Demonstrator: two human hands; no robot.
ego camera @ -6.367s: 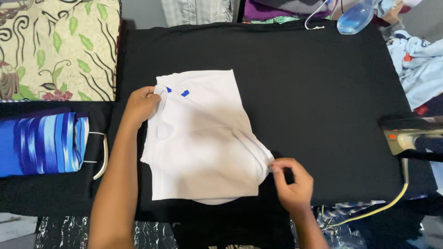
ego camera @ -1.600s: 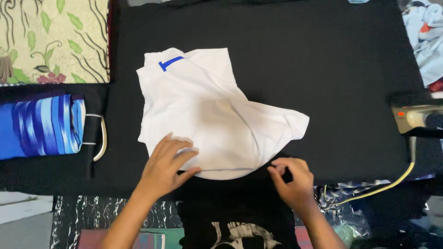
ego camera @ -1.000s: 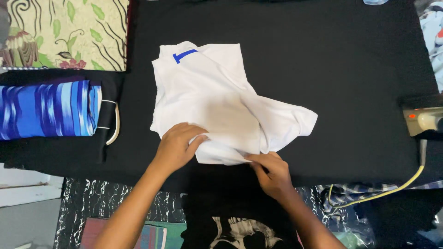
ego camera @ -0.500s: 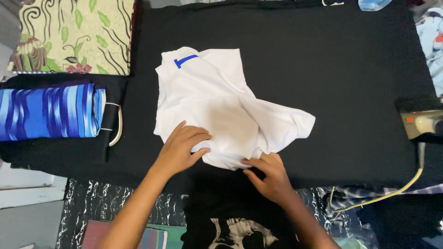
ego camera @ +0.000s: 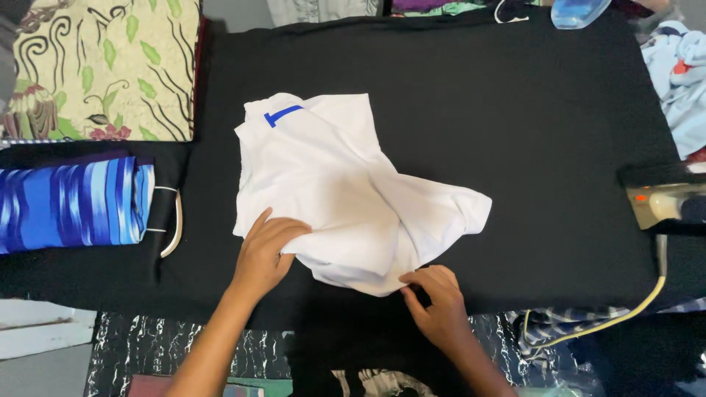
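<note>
Most of the view is taken up by a black ironing surface (ego camera: 529,132), and a rumpled white garment (ego camera: 346,191) with a small blue mark (ego camera: 282,115) near its top lies a little left of centre on it. Left of the surface sit a leaf-patterned cushion (ego camera: 103,66) and, below it, a blue striped fabric roll (ego camera: 70,202). An iron (ego camera: 665,204) rests at the right edge, its yellowish cord (ego camera: 610,320) trailing down. Pale blue clothes (ego camera: 680,81) lie at the upper right. The left hand (ego camera: 265,254) rests flat on the garment's lower left edge, fingers spread. The right hand (ego camera: 435,301) pinches the bottom hem, fingers curled narrow.
</note>
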